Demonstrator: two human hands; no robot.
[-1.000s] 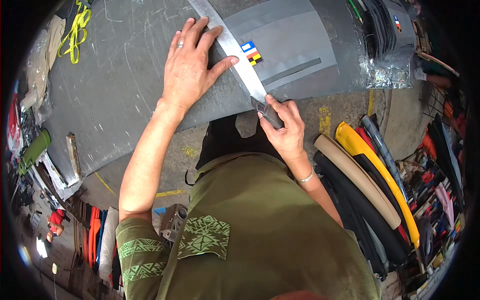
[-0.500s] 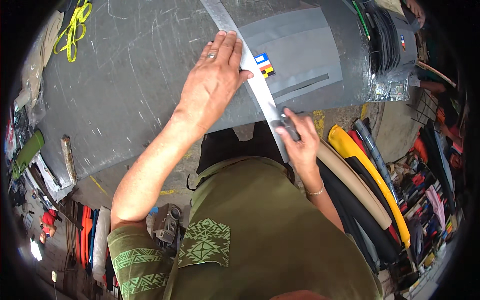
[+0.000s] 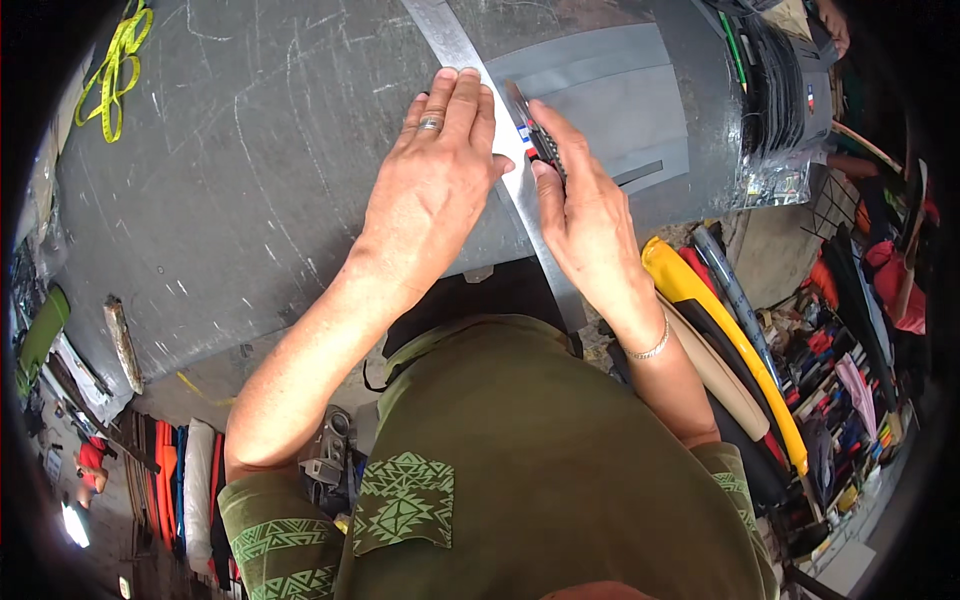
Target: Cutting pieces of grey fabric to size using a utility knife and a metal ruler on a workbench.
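A long metal ruler [image 3: 455, 47] runs slantwise over the dark table [image 3: 230, 170], its near end past the table's front edge. My left hand [image 3: 445, 160] lies flat on it, fingers stretched forward and thumb out to the side. A grey fabric piece [image 3: 590, 90] with a slot and a small coloured patch lies along the ruler's right edge. Closed around a snap-off utility knife [image 3: 545, 143], my right hand [image 3: 590, 215] is just right of the ruler. The knife points away from me, over the fabric; it and the hand cover most of the patch.
A yellow tape measure [image 3: 118, 75] lies at the far left of the table. Stacked dark pieces [image 3: 775, 100] and a green pencil [image 3: 733, 50] are at the right end. Below on the right stand material rolls, one yellow [image 3: 730, 340]. Another person's hand [image 3: 832, 25] shows at the far right.
My right hand has moved the utility knife away from me along the ruler, from its near end to beside my left hand. The left hand still presses on the ruler.
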